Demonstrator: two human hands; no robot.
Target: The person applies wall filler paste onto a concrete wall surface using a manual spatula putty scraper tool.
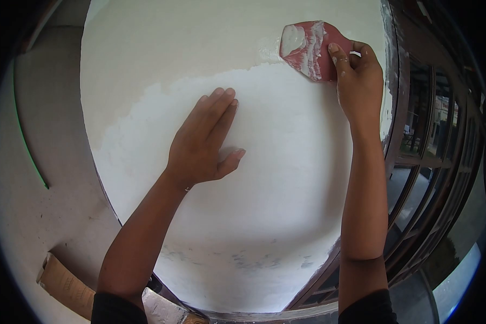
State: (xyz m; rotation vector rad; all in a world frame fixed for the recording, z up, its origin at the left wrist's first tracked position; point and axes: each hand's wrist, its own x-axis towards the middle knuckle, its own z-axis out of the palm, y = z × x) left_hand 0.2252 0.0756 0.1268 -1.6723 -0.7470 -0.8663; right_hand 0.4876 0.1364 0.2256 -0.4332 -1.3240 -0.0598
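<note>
My right hand grips a red plastic putty spreader, thumb on its face and fingers behind. White putty is smeared across the spreader, with a thicker lump at its left corner. Its left edge is right at the wall, beside a small wet patch of putty. Lower and to the left, my left hand lies flat on the white part of the wall, fingers stretched upward and thumb out to the side. Above both hands the wall surface is cream coloured, with an uneven border to the whiter area.
A dark wooden frame with glass panes runs along the right. At the lower left is a cardboard piece. A thin green strip curves along the grey surface at far left. Dark smudges mark the wall's lower part.
</note>
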